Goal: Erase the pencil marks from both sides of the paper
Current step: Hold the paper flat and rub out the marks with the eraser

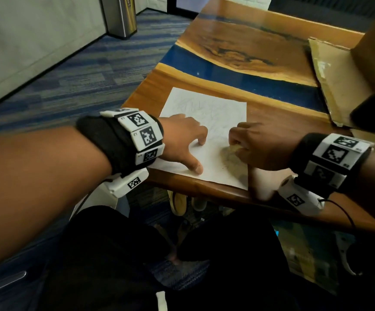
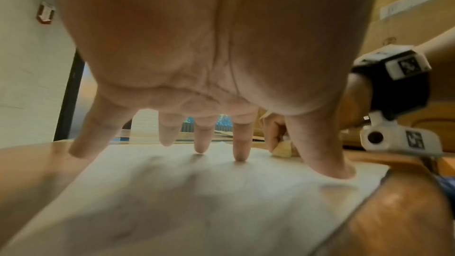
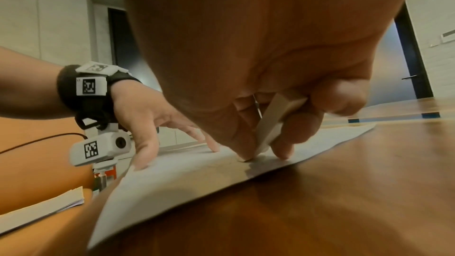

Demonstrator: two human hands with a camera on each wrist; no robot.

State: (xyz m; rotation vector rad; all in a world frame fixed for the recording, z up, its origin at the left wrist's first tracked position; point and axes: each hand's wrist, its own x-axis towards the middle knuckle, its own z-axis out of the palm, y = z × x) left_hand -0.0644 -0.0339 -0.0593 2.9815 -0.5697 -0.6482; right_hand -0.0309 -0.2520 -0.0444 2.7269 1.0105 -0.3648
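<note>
At the lower centre of the head view, the paper (image 1: 213, 140) is kept flat on the near edge of the bench (image 1: 271, 122). It is pinned by the left hand (image 1: 182, 140), fingers spread and straight, fingertips (image 2: 240, 155) pressed down — presumably so the sheet cannot slide or crumple. Just right of it, the eraser (image 3: 273, 124) is pinched in the right hand (image 1: 256, 144) and angled down onto the sheet, where faint pencil marks (image 1: 206, 111) remain further up. Beyond, at right, cardboard (image 1: 330, 77) is seen.

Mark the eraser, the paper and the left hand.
eraser (image 3: 272, 124): right wrist view, on its flat white side between the fingers.
paper (image 1: 218, 108): head view, bare far part of the sheet.
left hand (image 1: 182, 135): head view, back of the hand.
</note>
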